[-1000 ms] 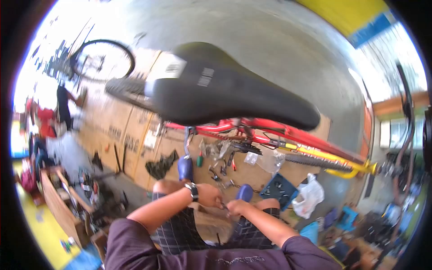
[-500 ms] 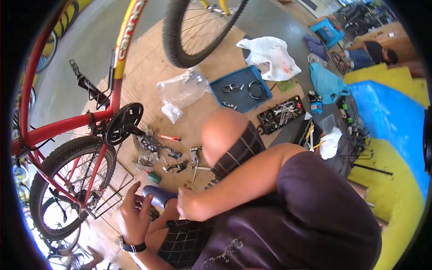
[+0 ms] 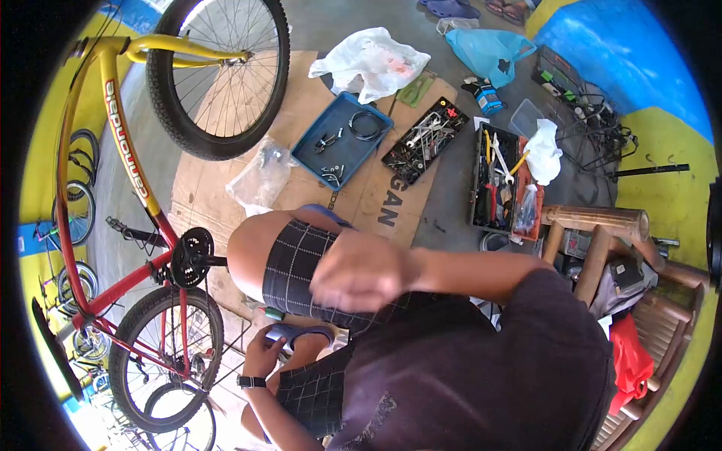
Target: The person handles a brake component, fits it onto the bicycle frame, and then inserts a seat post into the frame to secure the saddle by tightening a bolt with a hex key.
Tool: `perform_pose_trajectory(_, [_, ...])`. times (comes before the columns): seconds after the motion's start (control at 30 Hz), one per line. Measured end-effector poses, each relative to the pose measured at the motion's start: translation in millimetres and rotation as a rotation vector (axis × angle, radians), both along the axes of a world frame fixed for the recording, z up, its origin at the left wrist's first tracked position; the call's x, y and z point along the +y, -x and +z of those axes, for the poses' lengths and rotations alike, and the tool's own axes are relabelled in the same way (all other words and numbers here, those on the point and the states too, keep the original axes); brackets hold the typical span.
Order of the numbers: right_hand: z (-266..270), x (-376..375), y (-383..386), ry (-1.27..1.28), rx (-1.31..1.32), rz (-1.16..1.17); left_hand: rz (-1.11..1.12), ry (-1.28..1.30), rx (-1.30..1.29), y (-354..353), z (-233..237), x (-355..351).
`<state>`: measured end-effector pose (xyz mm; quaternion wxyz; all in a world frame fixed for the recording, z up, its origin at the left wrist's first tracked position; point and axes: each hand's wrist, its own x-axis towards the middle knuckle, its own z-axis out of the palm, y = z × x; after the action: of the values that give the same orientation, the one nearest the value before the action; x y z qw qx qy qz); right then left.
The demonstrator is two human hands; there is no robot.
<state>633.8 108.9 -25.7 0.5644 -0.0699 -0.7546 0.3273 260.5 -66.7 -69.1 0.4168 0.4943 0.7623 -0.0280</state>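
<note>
My left hand (image 3: 262, 355), with a black wristwatch, is low at the bottom left, its fingers against a blue sandal (image 3: 299, 333) on my foot. My right hand (image 3: 359, 270) is blurred in mid-air over my bare knee (image 3: 247, 252) and checked shorts (image 3: 301, 267); its fingers are loosely bent, and any contents are hidden. A red and yellow bicycle (image 3: 113, 150) stands just left of my legs, its chainring (image 3: 192, 259) and rear wheel (image 3: 167, 361) closest to my left hand.
On floor cardboard (image 3: 376, 199) ahead lie a blue parts tray (image 3: 316, 161), a black tool tray (image 3: 425, 139) and an open toolbox (image 3: 500, 180). Plastic bags (image 3: 368, 56) lie beyond. The front wheel (image 3: 218, 75) is far left; a wooden bench (image 3: 602, 240) stands right.
My view has swung right and down. My right hand has lifted from the sandal to above my knee. My left hand stays by the sandal.
</note>
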Motion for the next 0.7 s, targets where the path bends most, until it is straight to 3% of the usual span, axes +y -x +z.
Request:
perform_pose_trajectory(0.07, [-53.7,24.3,-36.3,0.35,-0.131,-0.277,0.027,-0.046,-0.05,-2.7,-9.2,5.6])
perform_pose_trajectory(0.1, [-86.4,38.0,-52.4,0.753,-0.317,-0.401,0.038,-0.06,-0.057,-5.9,-11.5,8.9])
perform_pose_trajectory(0.13, [-142.5,55.9,-66.5,0.913,-0.296,-0.515,0.049,-0.074,-0.063,-8.3,-13.2,11.4])
perform_pose_trajectory(0.2, [-253.3,78.6,-111.2,1.116,-0.439,-0.665,0.085,-0.051,-0.068,-5.6,-15.3,8.3])
perform_pose_trajectory(0.27, [-316.7,85.4,-145.4,1.159,-0.7,-0.873,0.122,-0.011,-0.053,0.5,-17.7,1.6])
perform_pose_trajectory(0.3, [-336.8,86.2,-158.0,1.152,-0.678,-0.92,0.156,0.003,-0.05,12.7,-29.7,-10.8])
perform_pose_trajectory(0.4, [-360.7,102.0,-168.4,1.226,-0.665,-1.004,0.2,0.074,0.009,23.6,-39.5,-30.7])
perform_pose_trajectory(0.47, [-346.4,110.8,-161.6,1.203,-0.723,-1.069,0.257,0.129,-0.023,17.7,-36.8,-30.6])
perform_pose_trajectory(0.57, [-364.8,121.3,-147.2,0.944,-0.734,-1.039,0.288,0.159,-0.056,11.9,-32.8,-30.3])
perform_pose_trajectory(0.6, [-353.7,124.0,-138.9,1.037,-0.797,-0.948,0.253,0.175,-0.045,22.3,-40.4,-36.5])
perform_pose_trajectory(0.7, [-325.9,136.8,-112.4,0.995,-0.899,-0.884,0.229,0.176,-0.007,32.2,-46.8,-37.1])
